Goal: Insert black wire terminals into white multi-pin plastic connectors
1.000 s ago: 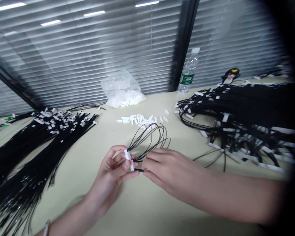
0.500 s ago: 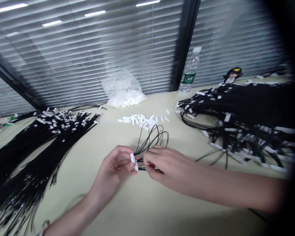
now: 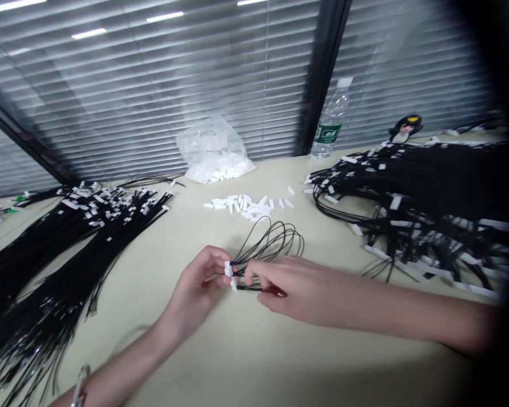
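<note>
My left hand (image 3: pixel 206 280) pinches a white plastic connector (image 3: pixel 229 275) between thumb and fingertips, above the table's middle. Thin black wires (image 3: pixel 275 240) run from the connector's right side, and several bend up and back in loose loops. My right hand (image 3: pixel 290 285) is closed around the wires just right of the connector, its index finger curled and its thumb lower down. The palm and other fingers are hidden from above, as are the wire ends beneath them.
Loose white connectors (image 3: pixel 250 206) lie beyond the hands, before a clear plastic bag (image 3: pixel 214 150) of more. Black wire bundles (image 3: pixel 68 249) spread at left; a large black wire pile (image 3: pixel 441 181) is at right. A water bottle (image 3: pixel 330 127) and a small penguin figure (image 3: pixel 406 129) stand behind.
My right hand has shifted slightly right, its index finger and thumb further apart. The wire loops lean and spread further right. The left hand keeps its hold on the connector.
</note>
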`<state>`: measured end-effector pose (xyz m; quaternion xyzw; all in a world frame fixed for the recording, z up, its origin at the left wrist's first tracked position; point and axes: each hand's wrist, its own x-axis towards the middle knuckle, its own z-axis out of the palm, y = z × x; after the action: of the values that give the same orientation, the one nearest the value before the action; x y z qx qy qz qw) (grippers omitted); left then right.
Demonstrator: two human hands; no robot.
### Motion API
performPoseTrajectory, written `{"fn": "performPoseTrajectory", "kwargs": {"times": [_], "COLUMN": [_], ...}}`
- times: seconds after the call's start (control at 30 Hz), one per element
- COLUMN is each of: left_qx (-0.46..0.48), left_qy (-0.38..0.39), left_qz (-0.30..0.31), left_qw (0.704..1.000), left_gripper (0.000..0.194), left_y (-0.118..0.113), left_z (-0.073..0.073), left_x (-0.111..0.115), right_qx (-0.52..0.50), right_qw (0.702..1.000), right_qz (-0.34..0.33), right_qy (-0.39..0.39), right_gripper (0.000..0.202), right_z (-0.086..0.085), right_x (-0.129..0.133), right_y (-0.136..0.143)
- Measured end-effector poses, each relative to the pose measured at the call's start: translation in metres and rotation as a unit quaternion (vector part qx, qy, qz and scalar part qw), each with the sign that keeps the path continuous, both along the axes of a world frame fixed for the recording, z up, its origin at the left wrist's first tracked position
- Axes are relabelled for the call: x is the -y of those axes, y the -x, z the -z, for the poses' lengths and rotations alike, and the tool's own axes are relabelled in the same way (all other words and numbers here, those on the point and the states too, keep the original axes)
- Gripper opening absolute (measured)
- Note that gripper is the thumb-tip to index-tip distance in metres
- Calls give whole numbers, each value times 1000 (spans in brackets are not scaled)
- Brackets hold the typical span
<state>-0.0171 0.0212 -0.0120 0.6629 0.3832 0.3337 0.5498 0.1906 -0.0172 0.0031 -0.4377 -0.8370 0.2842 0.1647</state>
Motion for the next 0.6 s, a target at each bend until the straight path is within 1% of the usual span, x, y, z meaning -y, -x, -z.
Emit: {"fn": "performPoseTrajectory", "kwargs": {"times": [0.07, 0.13, 0.17, 0.2, 0.27, 0.33, 0.37, 0.43, 0.47, 0.53, 0.57, 0.6], "left_qx": [5, 14, 20, 26, 46, 71, 83, 103, 113, 127, 131, 133], "left_qy": [0, 1, 3, 7, 25, 58, 77, 111, 126, 149, 157, 161], "left_qz": [-10, -17, -21, -27, -34, -37, -38, -43, -47, -54, -57, -60], "left_qw": [1000, 1000, 1000, 999, 998, 995, 993, 987, 984, 979, 977, 976], "left_gripper": [12, 11, 11, 11, 13, 14, 15, 17, 18, 20, 20, 21], "left_y": [0, 0, 0, 0, 0, -1, 0, -1, -1, -1, -1, -2], "left_z": [0, 0, -1, -1, -2, -3, -3, -4, -4, -4, -5, -5], "left_x": [-1, -1, -1, -1, -2, -2, -2, -2, -1, -1, -1, -1], "right_qx": [-44, -106, -148, -196, -301, -399, -431, -460, -459, -421, -378, -321], "right_qw": [990, 963, 948, 934, 907, 888, 882, 879, 881, 899, 907, 905], "right_qz": [-37, -76, -85, -91, -86, -37, -3, 65, 87, 125, 172, 236], "right_qy": [131, 237, 269, 284, 281, 228, 190, 109, 71, -8, -71, -148], "right_gripper": [19, 19, 18, 19, 24, 30, 34, 41, 42, 47, 50, 54], "right_z": [-12, -24, -30, -36, -46, -56, -60, -70, -74, -83, -87, -91], "right_x": [-5, -11, -14, -17, -23, -26, -27, -29, -28, -27, -26, -25], "right_y": [-2, -5, -7, -10, -18, -31, -38, -50, -55, -60, -60, -59]}}
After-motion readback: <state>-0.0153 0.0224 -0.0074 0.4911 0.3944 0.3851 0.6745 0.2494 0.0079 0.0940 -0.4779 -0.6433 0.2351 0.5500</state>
